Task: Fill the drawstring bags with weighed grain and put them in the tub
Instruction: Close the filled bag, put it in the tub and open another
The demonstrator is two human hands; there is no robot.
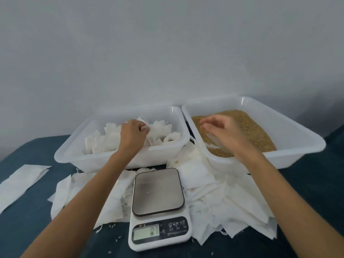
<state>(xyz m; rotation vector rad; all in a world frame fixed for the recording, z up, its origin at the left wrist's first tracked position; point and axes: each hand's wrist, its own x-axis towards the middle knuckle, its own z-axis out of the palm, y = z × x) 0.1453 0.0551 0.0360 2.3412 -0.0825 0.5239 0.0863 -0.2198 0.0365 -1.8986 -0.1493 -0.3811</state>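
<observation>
One scale sits at the middle of the dark blue table, its steel platform bare; two white tubs stand just behind it, side by side and nearly touching; the left tub holds a heap of filled drawstring bags, too jumbled to count, and the right tub holds brown grain. The left hand reaches into the left tub, behind the scale, fingers pinching the white bag at the top of the heap; the right hand hovers over the grain with fingers loosely curled, and whether it grips the pale thing under it I cannot tell. Empty bags lie piled on both sides of the scale, crowding its edges; one flat white sheet lies far left of the scale, near the table's edge.
</observation>
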